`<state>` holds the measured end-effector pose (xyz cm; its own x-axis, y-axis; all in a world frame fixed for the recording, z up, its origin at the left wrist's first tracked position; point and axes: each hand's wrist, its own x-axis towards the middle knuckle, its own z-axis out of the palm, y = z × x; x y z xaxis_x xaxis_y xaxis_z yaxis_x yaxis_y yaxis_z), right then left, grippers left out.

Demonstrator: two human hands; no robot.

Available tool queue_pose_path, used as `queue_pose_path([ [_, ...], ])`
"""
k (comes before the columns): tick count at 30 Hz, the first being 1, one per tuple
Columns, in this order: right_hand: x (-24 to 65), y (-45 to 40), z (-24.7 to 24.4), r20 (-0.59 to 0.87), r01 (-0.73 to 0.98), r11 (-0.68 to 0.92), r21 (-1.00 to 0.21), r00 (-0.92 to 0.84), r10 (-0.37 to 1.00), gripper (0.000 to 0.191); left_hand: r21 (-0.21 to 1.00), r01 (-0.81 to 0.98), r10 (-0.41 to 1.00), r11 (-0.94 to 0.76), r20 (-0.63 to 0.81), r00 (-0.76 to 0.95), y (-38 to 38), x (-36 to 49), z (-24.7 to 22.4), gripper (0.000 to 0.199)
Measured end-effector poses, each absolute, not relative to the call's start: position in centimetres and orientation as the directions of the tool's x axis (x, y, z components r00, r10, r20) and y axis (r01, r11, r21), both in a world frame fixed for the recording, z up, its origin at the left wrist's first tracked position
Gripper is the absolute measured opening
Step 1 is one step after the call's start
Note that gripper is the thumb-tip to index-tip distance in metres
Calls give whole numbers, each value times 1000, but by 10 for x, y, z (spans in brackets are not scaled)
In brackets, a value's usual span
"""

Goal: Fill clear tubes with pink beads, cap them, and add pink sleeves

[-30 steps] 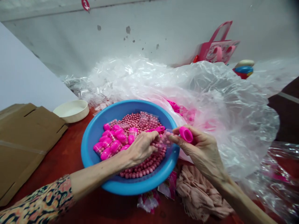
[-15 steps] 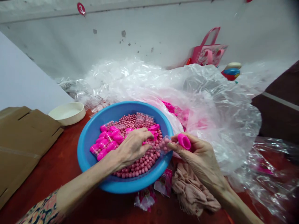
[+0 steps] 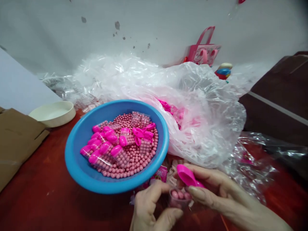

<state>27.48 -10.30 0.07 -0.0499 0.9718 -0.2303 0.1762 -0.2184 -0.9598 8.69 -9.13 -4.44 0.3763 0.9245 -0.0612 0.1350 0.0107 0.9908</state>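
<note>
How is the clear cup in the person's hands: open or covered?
Open: beads show at the mouth of the cup, with no lid over it; the right hand holds a pink piece.

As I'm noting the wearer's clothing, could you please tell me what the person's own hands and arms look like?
The left hand and right hand are bare, with no glove, ring or bracelet showing. No sleeve shows on the right forearm; the left forearm is out of view.
</note>
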Motion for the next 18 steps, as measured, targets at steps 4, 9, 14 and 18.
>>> queue_pose_path([
  [4,286,-118,-28,-263,287,-273,-918,75,962,43,994,98,927,39,-73,368,-112,98,-76,19],
  [9,275,-120,-51,10,514,33,-857,-48,999,37,974,221,955,-49,-20,297,-117,105,-94,21],
  [14,269,-121,-56,151,612,202,-765,-134,979,30,962,272,961,-20,-56,269,-122,109,-114,22],
  [18,271,-122,-70,280,648,368,-667,-239,930,27,952,302,970,-50,-26,242,-125,111,-126,21],
])
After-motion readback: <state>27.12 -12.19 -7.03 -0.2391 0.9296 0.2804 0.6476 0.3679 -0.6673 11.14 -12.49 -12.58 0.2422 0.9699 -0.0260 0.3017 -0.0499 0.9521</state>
